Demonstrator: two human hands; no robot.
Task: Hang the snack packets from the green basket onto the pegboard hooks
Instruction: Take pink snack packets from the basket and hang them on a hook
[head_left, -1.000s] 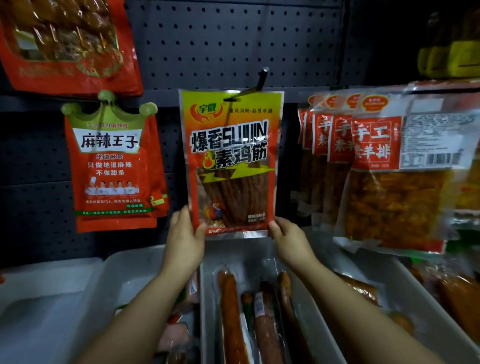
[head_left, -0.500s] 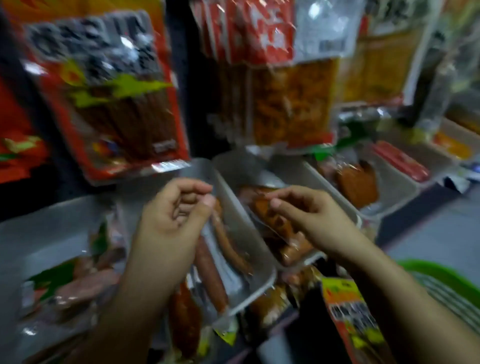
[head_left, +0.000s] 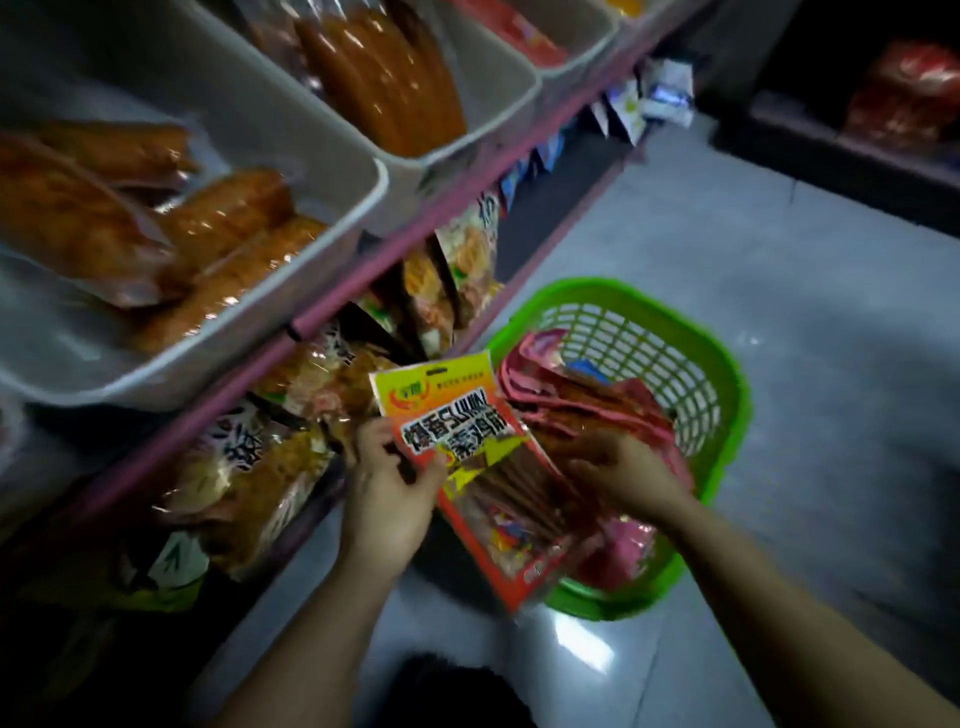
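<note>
Head camera, looking down at a shop aisle: I see a green basket (head_left: 727, 410) on the grey floor (head_left: 831, 291), its slatted walls holding a heap of pink-edged snack packets (head_left: 587, 402) with reddish-brown contents. Over its near-left rim, a snack packet (head_left: 483, 467) with a yellow top, orange-red border and bold black-and-white Chinese lettering is tilted, header pointing up and away; a clear window shows dark brown sticks inside. The characters are too blurred for me to read with confidence. The left hand (head_left: 387, 493) pinches the packet's left edge between thumb and fingers. The right hand (head_left: 623, 470) lies curled over the packet's right side above the basket, though I cannot tell whether it grips the packet or only touches it. To the left, grey bins (head_left: 332, 140) on a pink-edged shelf (head_left: 322, 306) hold vacuum-sealed orange-brown meat pieces (head_left: 208, 228) and sausages (head_left: 384, 78). Below the shelf edge, rows of bagged snacks (head_left: 249, 467) stand packed together, their print unreadable.
</note>
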